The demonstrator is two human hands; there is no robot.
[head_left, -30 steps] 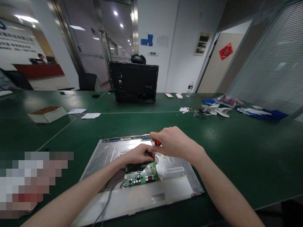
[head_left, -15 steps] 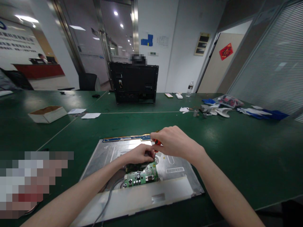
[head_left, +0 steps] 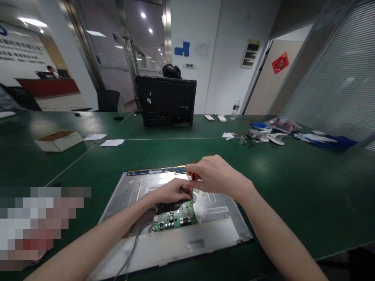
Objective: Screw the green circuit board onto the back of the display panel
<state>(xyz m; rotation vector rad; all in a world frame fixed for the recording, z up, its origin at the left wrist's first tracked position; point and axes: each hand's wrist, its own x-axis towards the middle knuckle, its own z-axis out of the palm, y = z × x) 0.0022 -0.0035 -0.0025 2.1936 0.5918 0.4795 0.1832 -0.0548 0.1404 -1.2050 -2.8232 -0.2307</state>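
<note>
A silver metal monitor back panel (head_left: 216, 224) lies flat on the green table (head_left: 293, 187) in front of me. A green circuit board (head_left: 175, 219) sits on it near the middle. My right hand (head_left: 218, 175) is closed around a screwdriver with a red and black handle (head_left: 193, 176), held over the board's far edge. My left hand (head_left: 172, 191) rests on the far part of the board with its fingers pinched at the screwdriver's tip. A grey cable (head_left: 133, 249) runs from the board toward me.
A black monitor housing (head_left: 166, 102) stands upright at the far side. A cardboard box (head_left: 58, 141) and papers (head_left: 113, 143) lie to the left. White and blue gloves and small parts (head_left: 275, 136) lie at the right, near a water bottle (head_left: 234, 110).
Both hands stay at the same spot on the board. The right hand has shifted very slightly with the screwdriver.
</note>
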